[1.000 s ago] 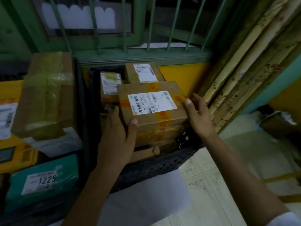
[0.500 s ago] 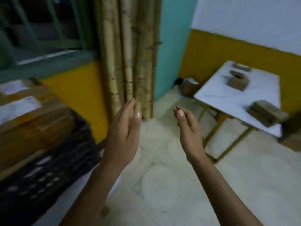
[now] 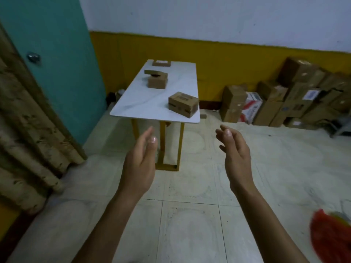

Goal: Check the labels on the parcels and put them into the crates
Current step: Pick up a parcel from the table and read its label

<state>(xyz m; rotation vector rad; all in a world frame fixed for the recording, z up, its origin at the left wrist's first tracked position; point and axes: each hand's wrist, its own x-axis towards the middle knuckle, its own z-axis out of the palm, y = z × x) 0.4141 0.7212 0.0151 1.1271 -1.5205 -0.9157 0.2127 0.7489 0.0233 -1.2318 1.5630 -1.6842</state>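
The nearest parcel (image 3: 183, 104) sits on the counter's (image 3: 144, 109) near corner, beyond and between my hands. Another parcel (image 3: 157, 81), flap raised, lies farther off past my left hand (image 3: 139, 162). That hand and my right hand (image 3: 237, 156) are empty, fingers relaxed, palms turned inward. I judge they are spread to take a box by its sides. No crate shows.

A table (image 3: 144, 103) stands mid-room with three parcels on it: the near parcel (image 3: 183, 104) at its near right corner, the middle parcel (image 3: 157, 82) farther and left, and the far parcel (image 3: 161, 63) at the far end. To the right, stacked boxes (image 3: 284, 103) sit against the far wall (image 3: 209, 16). A curtain (image 3: 22, 130) hangs near left, with a door (image 3: 53, 73) beyond it.
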